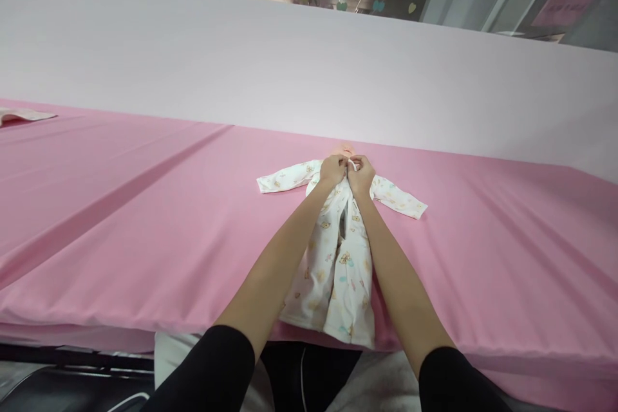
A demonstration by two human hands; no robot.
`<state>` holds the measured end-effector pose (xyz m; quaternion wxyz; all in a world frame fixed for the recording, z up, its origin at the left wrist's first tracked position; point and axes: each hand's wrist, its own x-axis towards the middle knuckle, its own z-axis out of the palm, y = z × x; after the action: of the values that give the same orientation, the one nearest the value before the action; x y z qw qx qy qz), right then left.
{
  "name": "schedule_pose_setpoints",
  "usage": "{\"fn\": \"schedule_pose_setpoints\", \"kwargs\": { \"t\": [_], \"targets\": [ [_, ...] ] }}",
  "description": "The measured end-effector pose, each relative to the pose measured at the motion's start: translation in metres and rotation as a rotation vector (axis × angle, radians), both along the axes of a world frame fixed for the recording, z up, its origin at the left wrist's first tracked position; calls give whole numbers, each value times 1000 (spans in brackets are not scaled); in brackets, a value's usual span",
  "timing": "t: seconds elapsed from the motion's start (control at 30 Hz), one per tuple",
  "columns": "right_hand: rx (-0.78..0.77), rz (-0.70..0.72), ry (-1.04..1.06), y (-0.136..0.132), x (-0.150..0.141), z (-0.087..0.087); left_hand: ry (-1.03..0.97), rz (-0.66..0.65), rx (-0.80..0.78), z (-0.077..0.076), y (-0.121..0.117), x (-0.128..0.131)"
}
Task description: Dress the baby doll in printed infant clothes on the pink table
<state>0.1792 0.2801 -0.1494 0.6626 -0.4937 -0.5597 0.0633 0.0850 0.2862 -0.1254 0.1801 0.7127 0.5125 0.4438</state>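
A doll lies on its back on the pink tablecloth, dressed in a white printed baby romper. The romper's sleeves spread left and right, and its legs hang over the near table edge. Only a bit of the doll's head shows beyond my hands. My left hand and my right hand are side by side at the romper's neckline, both pinched closed on the fabric there. The front of the romper gapes open lower down.
A pale pink partition wall runs along the far side of the table. A folded pale cloth lies at the far left. A dark chair stands below the near table edge on the left.
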Motion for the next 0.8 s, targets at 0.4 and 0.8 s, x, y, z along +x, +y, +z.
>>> {"fn": "schedule_pose_setpoints", "kwargs": {
  "t": [0.4,0.8],
  "targets": [
    [-49,-80,-80,-6,-2,1,-52,1,20,-11,0,-3],
    [-43,-13,-83,-2,-2,-2,-70,15,-13,-8,-3,-4]
  ]
}}
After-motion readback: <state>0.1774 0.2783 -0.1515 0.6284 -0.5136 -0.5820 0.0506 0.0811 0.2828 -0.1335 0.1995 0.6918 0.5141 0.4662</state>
